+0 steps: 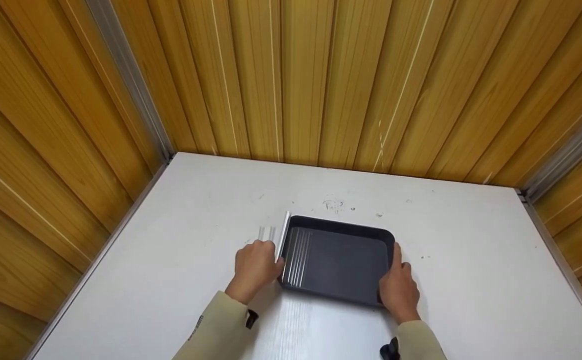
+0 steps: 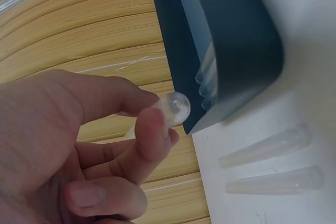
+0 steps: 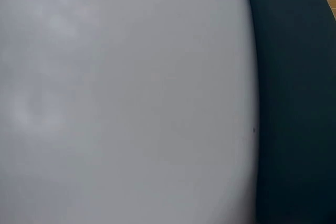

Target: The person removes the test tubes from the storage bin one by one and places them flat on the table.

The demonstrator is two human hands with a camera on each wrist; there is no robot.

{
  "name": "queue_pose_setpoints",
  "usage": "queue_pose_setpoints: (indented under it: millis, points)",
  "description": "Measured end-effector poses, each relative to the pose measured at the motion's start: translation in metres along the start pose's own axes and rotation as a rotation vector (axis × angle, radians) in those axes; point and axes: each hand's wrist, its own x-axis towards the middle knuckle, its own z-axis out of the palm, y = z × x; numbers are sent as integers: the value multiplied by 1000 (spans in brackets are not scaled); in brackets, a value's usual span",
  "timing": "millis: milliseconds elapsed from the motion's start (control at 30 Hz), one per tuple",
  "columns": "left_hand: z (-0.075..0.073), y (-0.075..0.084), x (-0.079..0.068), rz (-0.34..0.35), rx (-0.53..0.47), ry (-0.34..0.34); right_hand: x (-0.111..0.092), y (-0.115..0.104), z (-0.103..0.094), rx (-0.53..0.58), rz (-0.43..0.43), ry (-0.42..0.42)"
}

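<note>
Now one clear tube [image 1: 284,231] is held beside the dark tray [image 1: 346,224]

The person's left hand [image 1: 256,264] is at the left side of the tray, and its thumb and forefinger pinch the clear tube close to its rounded end. This tube is just by the tray's left wall; whether they touch, I cannot tell. The right hand [image 1: 400,294] grasps the right wall of the tray, toward the near corner, with the forefinger stretched along it.

Inside the tray, at the left, some more tubes [image 1: 299,260] lie side by side, pointing from near to far. Two loose tubes [image 2: 266,146] lie on the white table [image 1: 476,260], left of the tray and partly hidden behind the left hand.

Both sleeves [image 1: 216,320] are light-coloured, and a small black piece [image 1: 252,318] shows by each cuff. Beyond the table's far edge stands a yellow-brown wall [image 1: 305,85] with upright boards.
</note>
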Motion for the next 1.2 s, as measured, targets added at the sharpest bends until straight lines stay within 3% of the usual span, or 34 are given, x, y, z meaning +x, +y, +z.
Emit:
queue_pose_setpoints:
  millis: [700,967,1200]
  points:
    - [4,-19,-10,-33,6,-10,1,-1,0,-5,2,-15]
    - [10,-25,-15,-39,4,10,2,0,0,-8,-10,8]
    - [15,-29,-14,-64,1,-16,2,1,1,-10,11,-4]
